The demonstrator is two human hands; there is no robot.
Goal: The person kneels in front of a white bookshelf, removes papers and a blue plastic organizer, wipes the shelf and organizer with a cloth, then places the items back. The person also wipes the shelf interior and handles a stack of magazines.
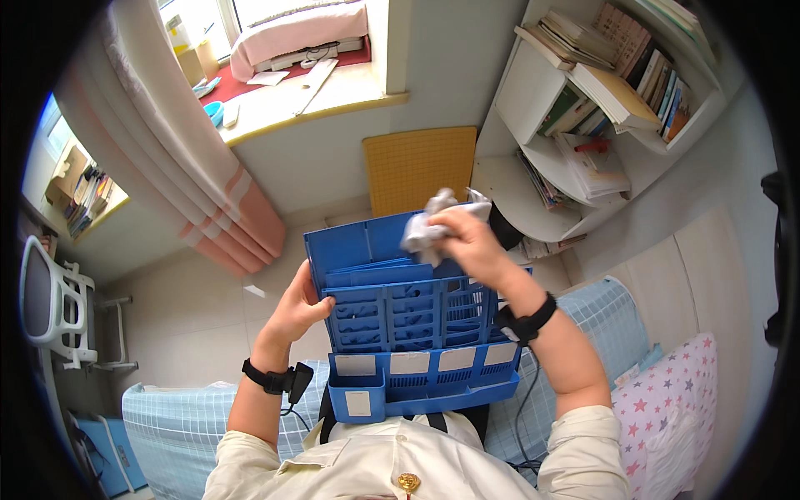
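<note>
A blue plastic desk organizer (pixel 412 278) with several slotted dividers, white blank-looking labels and a small front bin rests on my lap. My left hand (pixel 299 307) grips its left side near the top, thumb on the front of a divider. In my right hand (pixel 469 240) is a crumpled light grey cloth (pixel 431 228), held at the top right of the organizer's back panel. The hand and cloth are slightly blurred; whether the cloth touches the panel I cannot tell. Both wrists wear black straps.
Under me is a bed with a blue checked cover (pixel 200 412); a star-patterned pillow (pixel 669 406) lies at right. Ahead, a yellow gridded board (pixel 422 169) leans on the wall beside a white bookshelf (pixel 531 94). A pink-and-white curtain (pixel 169 137) hangs at left, near a chair (pixel 56 306).
</note>
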